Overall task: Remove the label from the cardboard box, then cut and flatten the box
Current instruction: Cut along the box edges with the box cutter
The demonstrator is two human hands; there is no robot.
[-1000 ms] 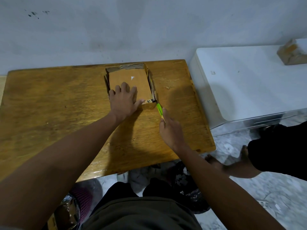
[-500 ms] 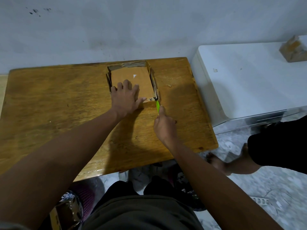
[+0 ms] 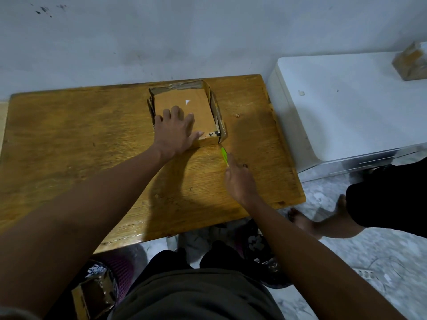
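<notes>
A brown cardboard box [image 3: 196,105] lies open and low near the far edge of the wooden table [image 3: 80,139], its side walls standing up around a flat panel with a small white scrap on it. My left hand [image 3: 176,130] presses flat on the near part of that panel, fingers spread. My right hand [image 3: 239,181] grips a green-handled cutter [image 3: 224,155], whose tip points at the box's near right corner, just short of it.
A white appliance [image 3: 346,107] stands right of the table, with a small taped parcel [image 3: 410,62] on its far corner. Another person's leg and bare foot [image 3: 323,222] are on the floor at right. Bags and a cardboard piece [image 3: 92,294] lie under the table.
My right hand drew the cutter back toward me, away from the box's near right corner, after pushing up against it half a second ago. My left hand stayed pressed on the box.
</notes>
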